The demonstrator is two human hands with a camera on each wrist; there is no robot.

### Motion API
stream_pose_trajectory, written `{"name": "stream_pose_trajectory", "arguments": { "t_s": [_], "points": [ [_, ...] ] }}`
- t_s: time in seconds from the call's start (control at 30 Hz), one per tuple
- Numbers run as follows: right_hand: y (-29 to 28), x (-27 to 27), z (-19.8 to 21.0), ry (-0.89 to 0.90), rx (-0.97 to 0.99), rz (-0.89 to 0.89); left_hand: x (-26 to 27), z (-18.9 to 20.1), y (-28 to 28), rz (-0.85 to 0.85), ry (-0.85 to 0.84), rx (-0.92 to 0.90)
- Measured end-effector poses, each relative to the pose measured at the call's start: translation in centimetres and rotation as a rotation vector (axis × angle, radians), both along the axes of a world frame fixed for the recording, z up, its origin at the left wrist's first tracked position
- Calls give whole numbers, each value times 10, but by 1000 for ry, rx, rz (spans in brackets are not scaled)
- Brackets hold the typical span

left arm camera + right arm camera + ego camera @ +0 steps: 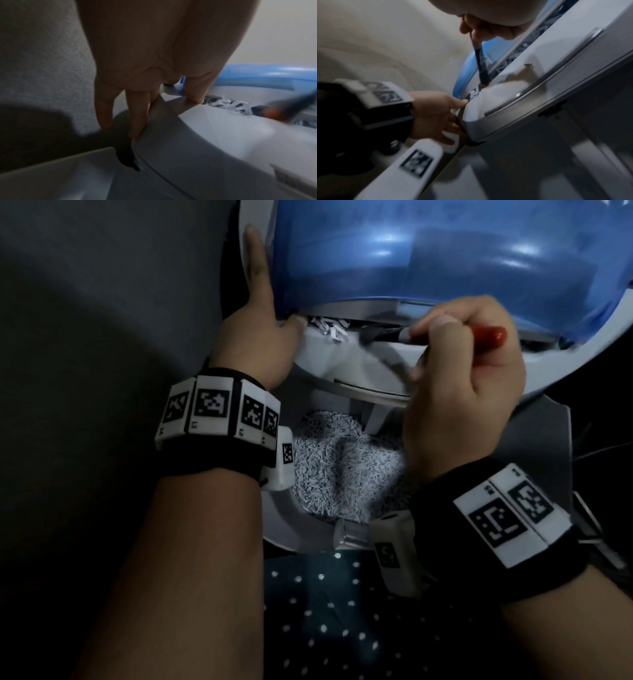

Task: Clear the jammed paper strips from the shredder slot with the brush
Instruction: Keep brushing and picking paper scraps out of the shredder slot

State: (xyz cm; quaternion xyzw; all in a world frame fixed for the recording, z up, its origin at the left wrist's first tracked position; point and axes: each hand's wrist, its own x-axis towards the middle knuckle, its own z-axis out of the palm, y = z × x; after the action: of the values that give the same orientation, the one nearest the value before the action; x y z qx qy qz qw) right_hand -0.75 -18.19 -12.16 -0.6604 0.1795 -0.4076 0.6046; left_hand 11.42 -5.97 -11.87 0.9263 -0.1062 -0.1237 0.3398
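Observation:
The shredder (342, 361) has a grey body and a glossy blue top. White paper strips (327, 329) stick out of the left end of its slot. My left hand (260, 302) lies flat along the shredder's left side with its fingers straight and the thumb at the slot's end. In the left wrist view the fingers (139, 116) rest on the grey edge beside the strips (228, 104). My right hand (459, 361) grips a red-handled brush (486, 337). Its dark bristles (380, 334) sit in the slot just right of the strips. The right wrist view shows the brush (481, 65) pointing down into the slot.
Below the shredder head an open bin (342, 470) is heaped with shredded paper. A grey wall or carpet fills the left side (102, 302). Dark dotted fabric (342, 611) lies at the bottom, between my forearms.

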Motion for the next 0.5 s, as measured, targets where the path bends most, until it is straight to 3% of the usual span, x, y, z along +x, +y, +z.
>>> {"name": "stream_pose_trajectory", "arguments": {
  "t_s": [0.13, 0.23, 0.3, 0.4, 0.5],
  "points": [
    [-6, 4, -14, 225, -135, -62, 1, -1, 0, 1, -4, 3],
    [5, 7, -23, 364, -93, 173, 0, -1, -1, -1, -10, 2],
    [7, 8, -19, 314, 48, 285, -1, -2, -1, 1, -12, 7],
    [-2, 8, -8, 163, 176, 118, -1, -1, -1, -5, -2, 6],
    [-5, 7, -12, 197, 124, 63, -1, 0, -1, 1, -3, 15]
  ]
}}
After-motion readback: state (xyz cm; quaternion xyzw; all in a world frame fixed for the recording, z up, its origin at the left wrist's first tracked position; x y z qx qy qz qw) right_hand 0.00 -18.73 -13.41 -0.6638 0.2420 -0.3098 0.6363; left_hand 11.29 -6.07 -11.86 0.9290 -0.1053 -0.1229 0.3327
